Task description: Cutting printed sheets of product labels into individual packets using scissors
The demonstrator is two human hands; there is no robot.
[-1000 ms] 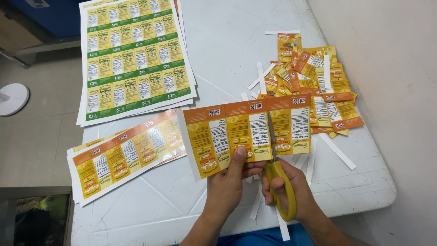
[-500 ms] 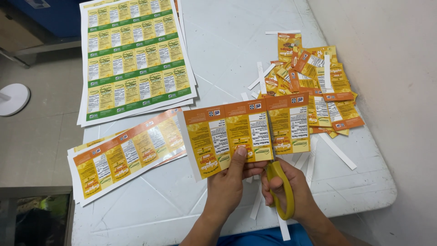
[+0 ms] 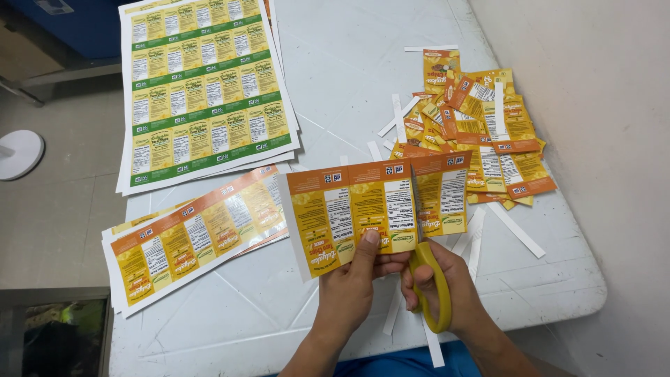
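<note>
A: What did the left hand (image 3: 352, 283) hold?

B: It gripped the label strip (image 3: 373, 209), an orange and yellow printed strip, by its lower edge, thumb on the front face and fingers behind. The strip was held up above the white table (image 3: 349, 70), near its front edge.

A: And the right hand (image 3: 447, 297)?

B: It was closed through the yellow handles of the scissors (image 3: 429, 279). The blades ran upward into the strip, between its right-hand label and the rest. Whether the blades were fully closed could not be told.

A: What lay around the work?

B: To the right, a pile of cut labels (image 3: 481, 132) lay on the table, mixed with white paper offcuts (image 3: 516, 229). To the left, a stack of uncut strips (image 3: 192, 234) lay at a tilt, just beside the held strip. Beyond it, full printed sheets (image 3: 206, 87) with green bands sat stacked at the far left corner of the table.
</note>
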